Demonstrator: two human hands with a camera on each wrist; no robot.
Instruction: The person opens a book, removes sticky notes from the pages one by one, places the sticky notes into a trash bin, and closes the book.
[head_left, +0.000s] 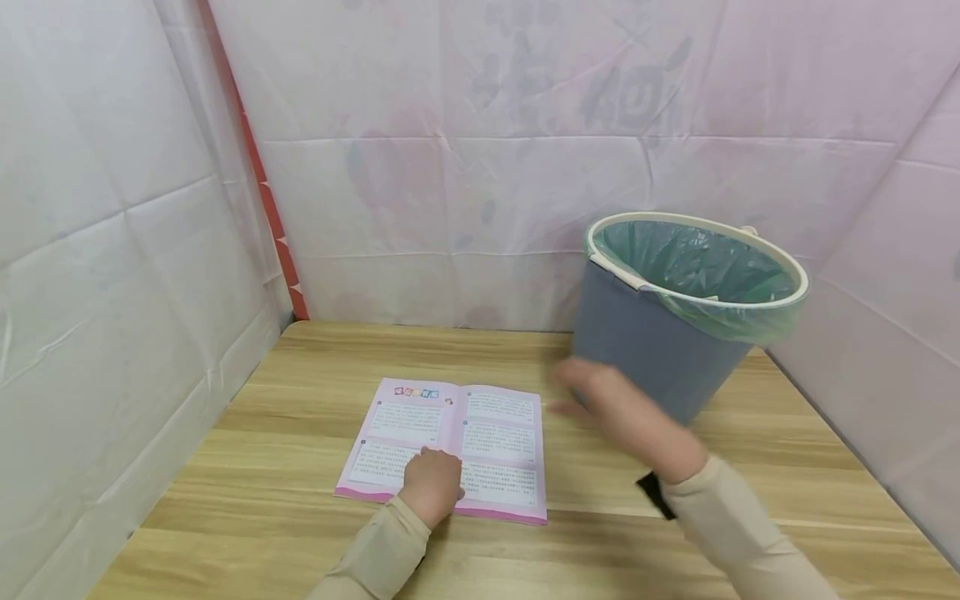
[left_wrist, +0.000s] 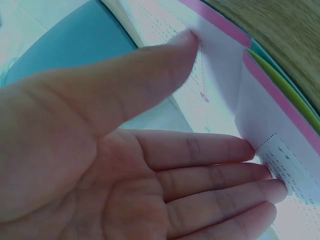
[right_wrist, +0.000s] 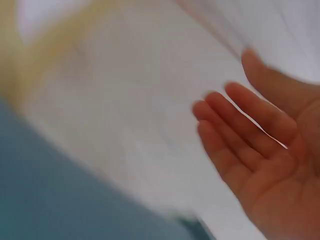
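Observation:
An open booklet with pink-edged printed pages lies on the wooden table. The left hand rests on its lower part near the fold. In the left wrist view the fingers of this hand are nearly straight, their tips touching a page, with the thumb spread apart. The right hand, blurred in the head view, is raised between the booklet and a blue-grey bin. Nothing is in its palm in the right wrist view, where the fingers are loosely extended.
The bin stands at the back right of the table, with a cream rim and a green plastic liner. Pale sheets hang behind the table and along both sides. A red strip runs down the back left corner.

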